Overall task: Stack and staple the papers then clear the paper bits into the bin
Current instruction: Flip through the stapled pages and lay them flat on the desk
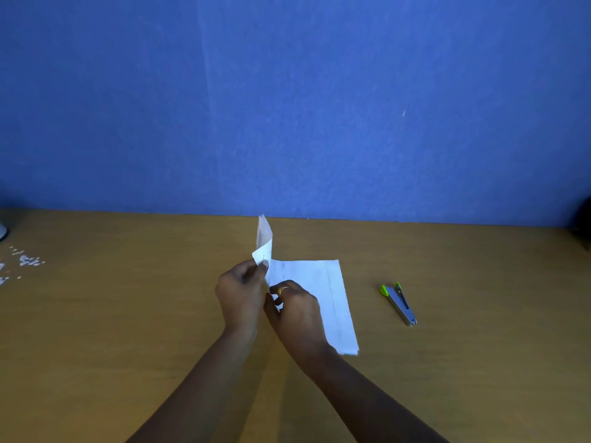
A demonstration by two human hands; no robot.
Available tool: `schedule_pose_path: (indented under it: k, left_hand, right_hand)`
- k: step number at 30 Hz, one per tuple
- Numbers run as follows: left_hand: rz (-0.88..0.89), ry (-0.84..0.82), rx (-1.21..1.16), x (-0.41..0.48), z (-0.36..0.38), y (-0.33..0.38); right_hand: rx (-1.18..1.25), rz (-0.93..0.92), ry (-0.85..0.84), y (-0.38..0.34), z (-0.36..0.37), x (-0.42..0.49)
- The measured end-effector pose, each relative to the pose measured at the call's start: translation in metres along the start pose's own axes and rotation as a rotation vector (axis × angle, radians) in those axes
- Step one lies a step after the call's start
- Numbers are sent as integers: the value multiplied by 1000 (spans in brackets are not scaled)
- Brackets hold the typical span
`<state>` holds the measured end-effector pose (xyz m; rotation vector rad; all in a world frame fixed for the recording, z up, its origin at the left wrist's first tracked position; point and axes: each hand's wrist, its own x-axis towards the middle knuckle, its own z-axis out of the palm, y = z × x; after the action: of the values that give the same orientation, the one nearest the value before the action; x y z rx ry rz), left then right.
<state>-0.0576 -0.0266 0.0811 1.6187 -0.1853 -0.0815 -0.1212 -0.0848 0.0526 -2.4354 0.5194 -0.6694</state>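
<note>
A white stack of papers (323,292) lies on the wooden desk (128,314) at the middle. My left hand (240,292) pinches the stack's left part, which is lifted and folded upright. My right hand (295,310), with a ring on one finger, rests on the stack's near left side, its fingers curled at the paper's edge. A grey stapler (399,303) with green tips lies to the right of the papers, apart from both hands. Small white paper bits (27,261) are scattered at the desk's far left.
A blue wall (287,107) rises behind the desk's back edge. A pale object (2,233) shows at the left border, and a dark object (583,222) at the right border. No bin is in view.
</note>
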Motion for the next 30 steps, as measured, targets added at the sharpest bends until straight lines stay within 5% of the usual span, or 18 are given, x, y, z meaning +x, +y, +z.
schedule_pose_path:
  k: [5,11,20,30]
  left_hand:
    - [64,-99,-86,10,-16,11]
    - [103,-313,-49,19,-26,37]
    - [151,-622,14,19,-32,79]
    - [92,-448,-82,3,-29,94]
  right_hand:
    - [166,-18,25,-12,-19,8]
    - [153,-83,256,-19,-59,30]
    - [140,-97,75,-27,-97,50]
    - [539,66,77,-39,-108,39]
